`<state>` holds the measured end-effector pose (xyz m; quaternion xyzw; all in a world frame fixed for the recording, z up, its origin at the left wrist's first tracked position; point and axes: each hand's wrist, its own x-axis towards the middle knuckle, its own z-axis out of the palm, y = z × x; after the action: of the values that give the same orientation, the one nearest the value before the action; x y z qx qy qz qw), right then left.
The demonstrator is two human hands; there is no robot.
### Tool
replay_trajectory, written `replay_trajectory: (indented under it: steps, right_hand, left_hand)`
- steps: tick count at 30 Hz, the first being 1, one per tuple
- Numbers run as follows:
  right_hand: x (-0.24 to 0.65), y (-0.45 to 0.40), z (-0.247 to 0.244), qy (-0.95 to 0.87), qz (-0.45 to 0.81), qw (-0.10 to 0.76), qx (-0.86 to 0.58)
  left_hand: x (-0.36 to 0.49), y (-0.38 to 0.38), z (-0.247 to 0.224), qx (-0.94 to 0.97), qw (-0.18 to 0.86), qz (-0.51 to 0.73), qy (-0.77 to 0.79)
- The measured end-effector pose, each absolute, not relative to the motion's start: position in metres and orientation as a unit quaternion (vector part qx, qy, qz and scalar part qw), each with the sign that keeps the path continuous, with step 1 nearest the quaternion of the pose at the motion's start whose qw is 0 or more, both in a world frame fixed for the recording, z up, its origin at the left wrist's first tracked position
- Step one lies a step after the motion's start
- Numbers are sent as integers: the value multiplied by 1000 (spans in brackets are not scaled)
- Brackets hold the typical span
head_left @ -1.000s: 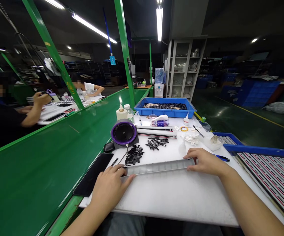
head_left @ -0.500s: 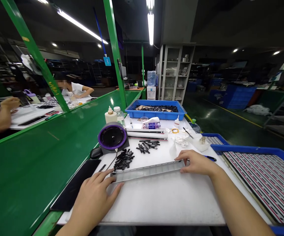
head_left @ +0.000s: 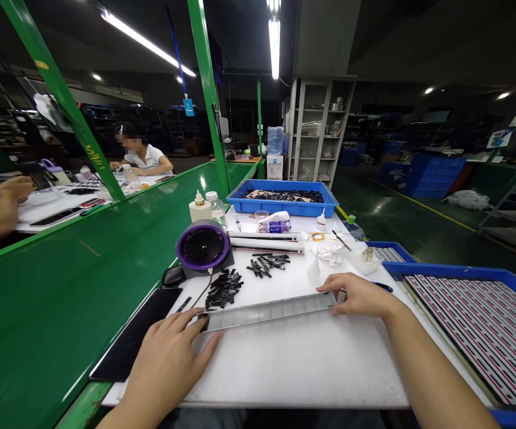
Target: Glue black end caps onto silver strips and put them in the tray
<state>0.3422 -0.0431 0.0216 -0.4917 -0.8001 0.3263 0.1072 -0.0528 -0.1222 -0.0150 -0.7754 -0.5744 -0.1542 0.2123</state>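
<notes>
A long, pale grey channel-shaped strip (head_left: 269, 311) lies across the white tabletop, its right end slightly farther from me. My left hand (head_left: 173, 348) grips its left end, fingers along the far side and thumb at the near edge. At the opposite end, my right hand (head_left: 358, 296) holds the strip between thumb and fingers. Small black pieces (head_left: 224, 288) lie heaped just beyond the left end. Farther off is a second, looser group of black pieces (head_left: 267, 263). A white squeeze bottle (head_left: 314, 271) stands beyond the right hand.
A round purple-rimmed device (head_left: 203, 247) stands at the left, near a dark flat panel (head_left: 137, 336). Finished-looking strips fill a blue tray (head_left: 454, 271) on the right. A blue bin (head_left: 280, 207) of black parts sits at the back. Two co-workers sit beyond the green partition (head_left: 83, 286).
Both hands keep the strip in nearly the same place; the right thumb has shifted slightly at its end. Across the partition, a co-worker's head and arms have moved.
</notes>
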Motion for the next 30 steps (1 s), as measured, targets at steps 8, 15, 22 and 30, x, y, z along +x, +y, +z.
replay_trajectory:
  steps: [8, 15, 22, 30]
  right_hand:
    - [345, -44, 21, -796, 334, 99, -495]
    - [347, -42, 20, -797, 345, 89, -488]
    - [349, -41, 15, -796, 353, 97, -483]
    - [347, -43, 17, -799, 348, 97, -481]
  left_hand:
    - [-55, -122, -15, -774, 209, -135, -582]
    - [-58, -121, -14, -779, 189, -141, -581]
    - [-54, -125, -9, -773, 142, -140, -603]
    - [-55, -123, -9, -779, 136, -131, -597]
